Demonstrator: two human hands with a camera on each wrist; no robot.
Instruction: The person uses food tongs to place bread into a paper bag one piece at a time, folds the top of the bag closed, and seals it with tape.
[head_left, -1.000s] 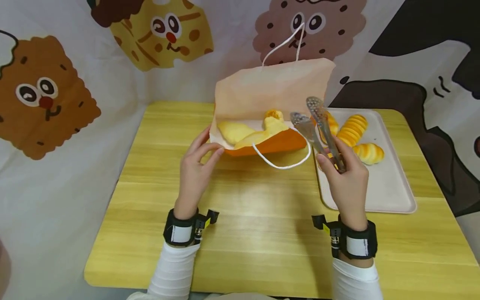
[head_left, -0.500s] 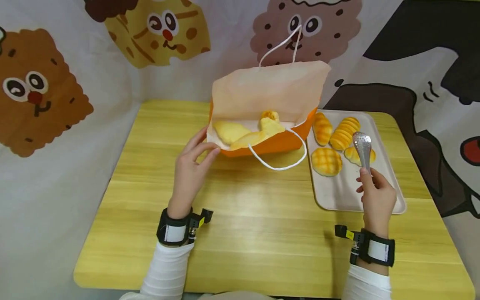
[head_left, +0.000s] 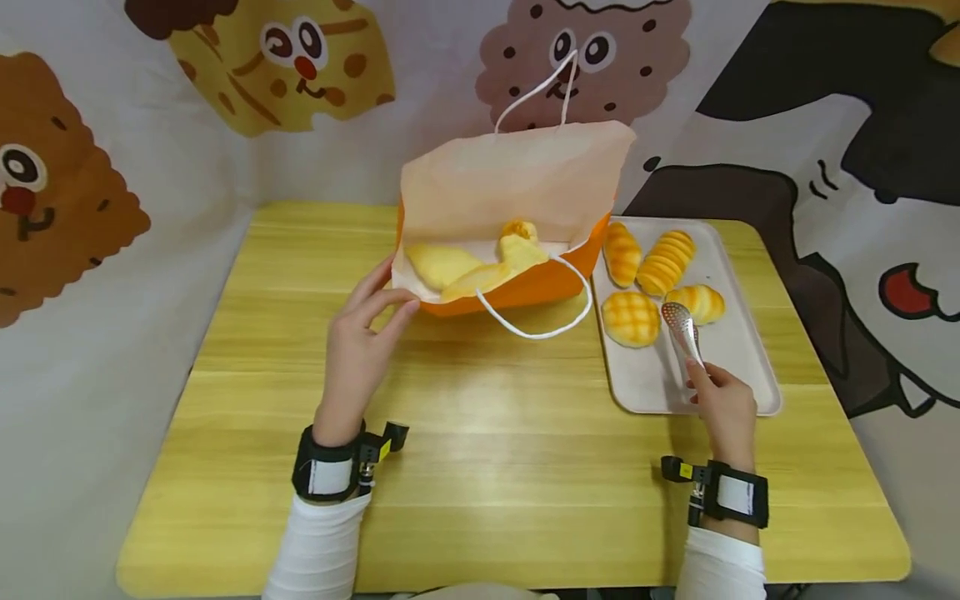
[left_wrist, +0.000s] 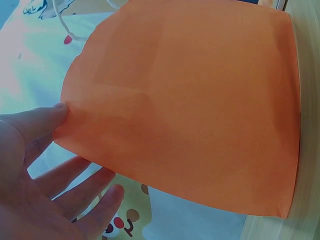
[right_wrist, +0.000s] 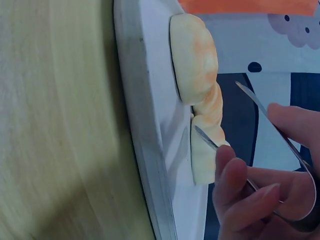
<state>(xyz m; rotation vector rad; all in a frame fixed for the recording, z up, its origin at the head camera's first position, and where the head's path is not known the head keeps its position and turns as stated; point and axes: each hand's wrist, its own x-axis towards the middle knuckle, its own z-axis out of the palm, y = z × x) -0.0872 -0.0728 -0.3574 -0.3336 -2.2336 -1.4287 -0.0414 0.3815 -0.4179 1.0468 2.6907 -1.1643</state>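
Observation:
An orange paper bag [head_left: 540, 287] with white cord handles stands wide-mouthed at the back of the table, its pale inside showing. Pale yellow bread [head_left: 442, 265] and a browned piece lie in it. My left hand [head_left: 363, 342] pinches the bag's near left rim between thumb and finger; in the left wrist view the other fingers spread under the orange side [left_wrist: 190, 110]. With my right hand [head_left: 726, 412] I hold metal tongs [head_left: 681, 327], their perforated tips over the tray beside a small roll [head_left: 699, 303]. The tongs' arms stand apart in the right wrist view, with nothing between them.
A pale tray [head_left: 645, 392] sits right of the bag. On it are a round scored bun [head_left: 632, 319], a ridged roll [head_left: 666, 262] and a long roll [head_left: 622, 255]. A cartoon-printed curtain [head_left: 315, 167] hangs behind the wooden table [head_left: 480, 483].
My right hand has drawn the tongs away from the bag, to the right and over the tray, then lowered them towards the breads. My left hand keeps its pinch on the bag.

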